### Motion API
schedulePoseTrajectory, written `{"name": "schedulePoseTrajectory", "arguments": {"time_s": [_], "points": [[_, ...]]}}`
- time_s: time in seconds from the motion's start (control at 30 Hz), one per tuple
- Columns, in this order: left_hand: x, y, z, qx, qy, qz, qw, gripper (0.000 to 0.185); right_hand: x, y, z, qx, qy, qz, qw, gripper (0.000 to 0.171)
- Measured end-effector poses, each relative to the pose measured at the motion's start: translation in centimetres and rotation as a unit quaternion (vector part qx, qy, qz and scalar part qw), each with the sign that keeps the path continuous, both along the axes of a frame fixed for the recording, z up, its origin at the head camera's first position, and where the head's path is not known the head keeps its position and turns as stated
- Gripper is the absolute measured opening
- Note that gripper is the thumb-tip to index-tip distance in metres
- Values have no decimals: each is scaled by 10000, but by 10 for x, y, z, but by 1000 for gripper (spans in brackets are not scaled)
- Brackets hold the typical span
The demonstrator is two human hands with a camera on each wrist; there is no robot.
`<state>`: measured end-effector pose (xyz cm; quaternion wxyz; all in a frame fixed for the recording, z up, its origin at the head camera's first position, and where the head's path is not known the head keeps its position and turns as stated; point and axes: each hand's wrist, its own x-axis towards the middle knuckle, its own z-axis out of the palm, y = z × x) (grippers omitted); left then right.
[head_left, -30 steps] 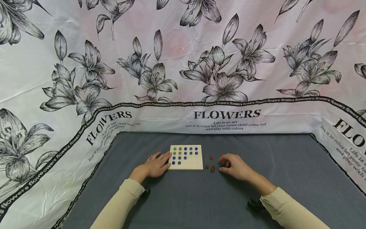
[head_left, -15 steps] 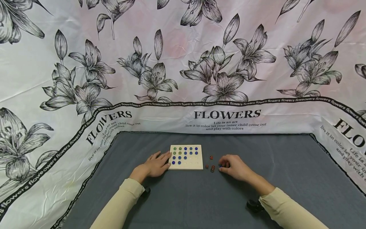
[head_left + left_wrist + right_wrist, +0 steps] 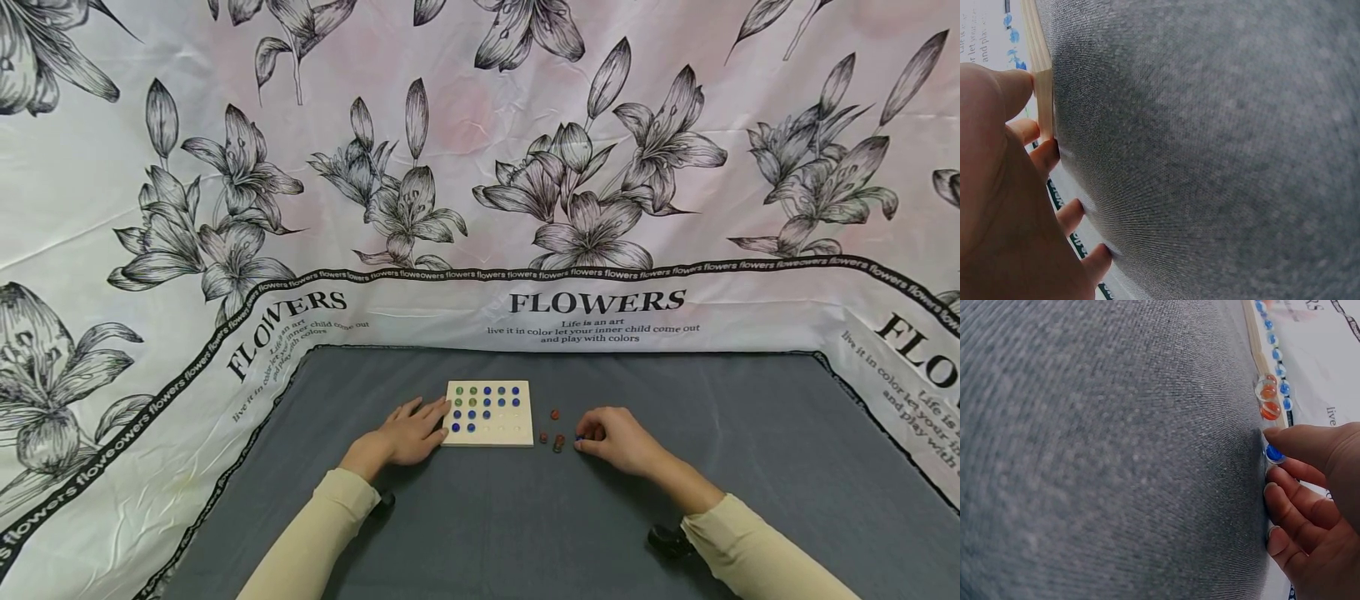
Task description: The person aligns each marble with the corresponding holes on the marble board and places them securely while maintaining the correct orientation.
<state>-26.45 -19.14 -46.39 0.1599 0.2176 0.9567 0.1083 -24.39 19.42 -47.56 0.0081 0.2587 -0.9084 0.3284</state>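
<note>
Your right hand (image 3: 617, 437) pinches a glossy blue marble (image 3: 1274, 453) on the woven grey cloth (image 3: 525, 517), beside three orange marbles (image 3: 553, 429). Your left hand (image 3: 408, 431), fingers straight, rests against the square wooden board (image 3: 517, 425). Bare cloth surrounds both.

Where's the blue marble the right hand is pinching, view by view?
Head: blue marble at the right hand's fingertips, right of the three red marbles.
Left wrist: not in it.
Right wrist: blue marble between thumb and forefinger, right of middle.
Shared landmark: the wooden board.
</note>
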Motion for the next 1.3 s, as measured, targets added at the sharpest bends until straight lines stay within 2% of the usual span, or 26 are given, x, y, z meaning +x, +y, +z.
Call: {"name": "schedulePoseTrajectory", "arguments": {"time_s": [0.3, 0.73, 0.83, 0.97, 1.2, 1.3], "points": [[0, 0, 0, 23, -10, 8, 10000, 58, -2, 1, 7, -155, -38, 78, 9998, 8], [1, 0, 0, -13, -47, 53, 10000, 58, 1, -11, 23, -229, 43, -91, 9997, 10], [-1, -1, -3, -18, -58, 60, 10000, 59, 1, -15, 26, -230, 58, -103, 9997, 11], [-3, -2, -9, -42, -1, 35, 10000, 59, 0, -22, 29, -291, 146, -73, 9994, 10], [1, 0, 1, 73, -25, -21, 10000, 57, -1, -34, 32, -394, 164, 114, 9990, 10], [-1, -1, -3, 16, -25, -9, 10000, 58, -2, -39, 33, -467, 74, 192, 9987, 10]]}}
